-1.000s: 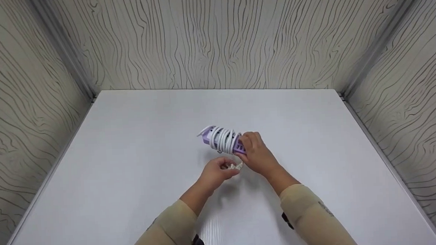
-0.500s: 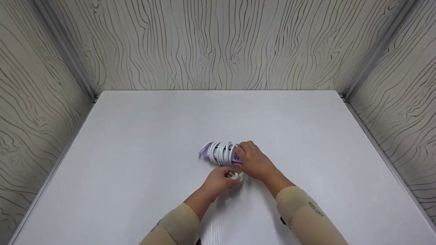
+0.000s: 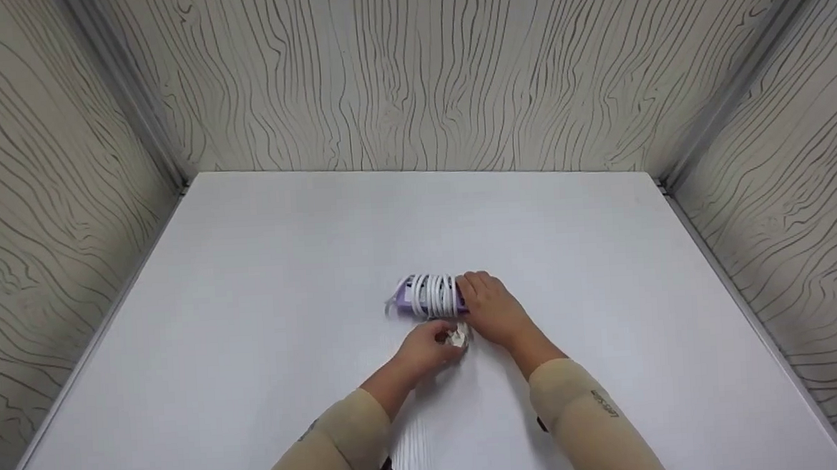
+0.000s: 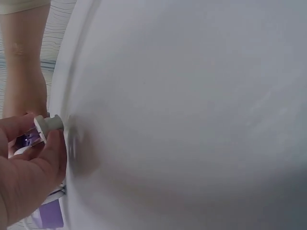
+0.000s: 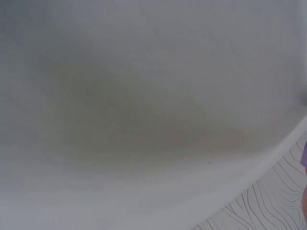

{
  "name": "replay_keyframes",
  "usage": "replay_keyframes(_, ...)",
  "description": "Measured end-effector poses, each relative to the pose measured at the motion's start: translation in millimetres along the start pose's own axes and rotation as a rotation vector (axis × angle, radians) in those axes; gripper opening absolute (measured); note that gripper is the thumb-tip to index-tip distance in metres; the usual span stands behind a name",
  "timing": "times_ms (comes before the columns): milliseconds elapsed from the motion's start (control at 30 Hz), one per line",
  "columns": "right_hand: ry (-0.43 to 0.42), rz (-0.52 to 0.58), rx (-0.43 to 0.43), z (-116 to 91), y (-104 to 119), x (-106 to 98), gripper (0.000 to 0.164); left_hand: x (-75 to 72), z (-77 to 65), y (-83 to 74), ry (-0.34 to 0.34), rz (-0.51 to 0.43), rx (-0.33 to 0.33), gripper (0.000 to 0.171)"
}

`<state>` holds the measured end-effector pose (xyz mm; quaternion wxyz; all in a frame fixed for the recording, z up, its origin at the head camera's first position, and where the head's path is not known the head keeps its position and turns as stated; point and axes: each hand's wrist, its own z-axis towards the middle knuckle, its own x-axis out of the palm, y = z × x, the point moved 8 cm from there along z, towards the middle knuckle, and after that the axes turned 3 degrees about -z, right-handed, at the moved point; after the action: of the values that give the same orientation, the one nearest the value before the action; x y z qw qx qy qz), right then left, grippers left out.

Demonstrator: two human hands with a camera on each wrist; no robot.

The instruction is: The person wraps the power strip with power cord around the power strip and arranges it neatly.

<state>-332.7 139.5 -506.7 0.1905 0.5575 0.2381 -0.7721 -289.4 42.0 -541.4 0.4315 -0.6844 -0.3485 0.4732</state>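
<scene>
A purple power strip (image 3: 406,301), wrapped in several turns of white cord (image 3: 434,296), lies near the middle of the table in the head view. My right hand (image 3: 494,308) grips its right end, fingers over the top. Just in front of the strip, my left hand (image 3: 424,349) pinches a white plug (image 3: 457,337) between thumb and fingers. The left wrist view shows the plug (image 4: 48,125) close up, its prongs pointing back towards the palm. Part of the purple strip (image 4: 50,214) shows below that hand. Only a sliver of the right hand (image 5: 304,203) enters the right wrist view.
The white table (image 3: 263,272) spreads around both hands. Wood-grain panels (image 3: 381,72) stand behind it and along both sides, with grey metal posts (image 3: 121,93) at the corners.
The right hand has lowered the power strip towards me onto the table and turned it more level. The left hand has come slightly nearer with the plug, which it still pinches.
</scene>
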Motion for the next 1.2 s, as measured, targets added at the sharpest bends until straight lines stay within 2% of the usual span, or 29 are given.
replay_keyframes(200,-0.018,-0.006,0.042,0,-1,0,0.045,0.6,-2.6,2.8,0.012,0.016,-0.025,0.037)
replay_keyframes(367,-0.013,0.015,0.088,2,-2,-3,0.05,-2.8,-9.5,1.1,0.023,0.03,-0.023,0.043)
replay_keyframes(567,0.053,0.133,0.155,1,-6,-3,0.058,-4.9,-20.9,0.8,0.076,0.052,-0.025,0.048)
replay_keyframes(800,0.113,0.294,0.209,2,-11,-5,0.058,-12.2,-33.2,-2.5,0.131,0.126,-0.059,0.045)
replay_keyframes(1033,0.146,0.424,0.3,-1,-17,-3,0.059,-20.6,-35.2,-4.7,0.146,0.173,0.004,0.039)
replay_keyframes(1200,0.084,0.464,0.267,-3,-10,-9,0.06,-24.6,-36.6,-8.5,0.151,0.192,0.047,0.036)
